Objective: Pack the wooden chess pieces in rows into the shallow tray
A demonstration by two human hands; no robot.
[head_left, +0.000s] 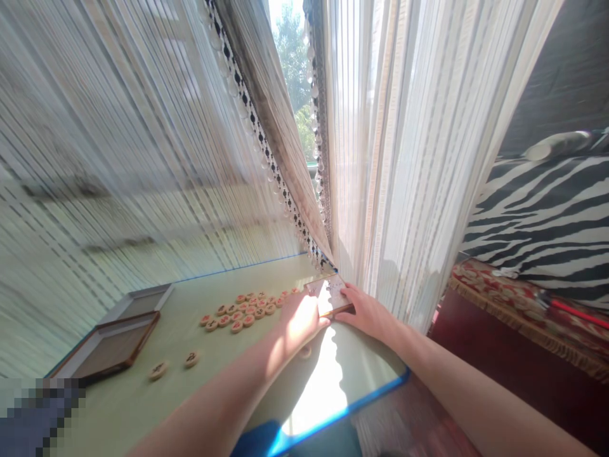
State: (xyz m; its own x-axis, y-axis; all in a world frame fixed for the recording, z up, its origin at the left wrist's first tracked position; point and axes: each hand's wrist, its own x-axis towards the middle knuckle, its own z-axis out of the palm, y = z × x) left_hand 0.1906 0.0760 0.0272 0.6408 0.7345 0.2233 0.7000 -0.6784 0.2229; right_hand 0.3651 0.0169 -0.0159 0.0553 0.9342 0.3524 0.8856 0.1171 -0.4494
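My left hand and my right hand both grip a flat shiny wooden board at the far right corner of a pale green table. The left hand's fingers curl over the board's near left side. My right hand holds its right edge, thumb on top. Just left of the board lies a cluster of several round wooden game pieces with red and dark marks. Two more such pieces lie apart nearer to me. One piece peeks out under my left wrist.
An open wooden box and a pale lid lie at the table's left. Sheer striped curtains hang close behind and right of the board. A zebra-patterned cushion on a red patterned cloth sits at right. The table has a blue edge.
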